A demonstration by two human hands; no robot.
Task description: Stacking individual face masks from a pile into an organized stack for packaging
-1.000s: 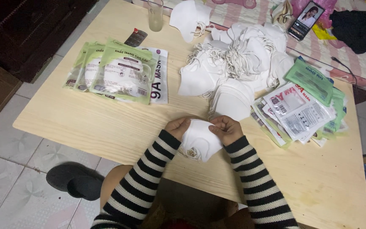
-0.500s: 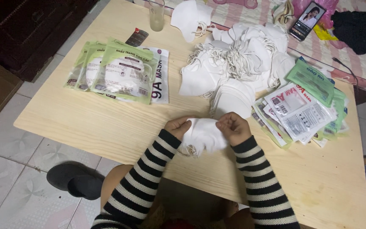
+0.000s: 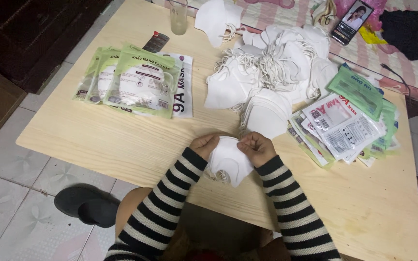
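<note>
Surface: I see a pale wood-grain counter (image 3: 122, 140) standing on a light patterned tile floor (image 3: 6, 193); a dark wooden cabinet (image 3: 30, 34) stands off its left edge, and a bed with a pink striped cover (image 3: 412, 67) lies along its far edge. A black slipper (image 3: 87, 205) sits on the floor by the near-left corner.

Packages: a stack of green-and-clear flat mask packets (image 3: 131, 79) lies toward the far-left corner. A fan of white and green empty flat pouches (image 3: 347, 123) lies at the right edge. A heap of loose white cup-shaped masks with elastic loops (image 3: 267, 72) fills the far middle. A clear drinking glass (image 3: 178, 17) stands at the far edge.

Hands: at the near edge, my left hand (image 3: 204, 145) and right hand (image 3: 256, 147) each pinch the top rim of one white folded mask (image 3: 228, 162), which rests on the counter between them.
</note>
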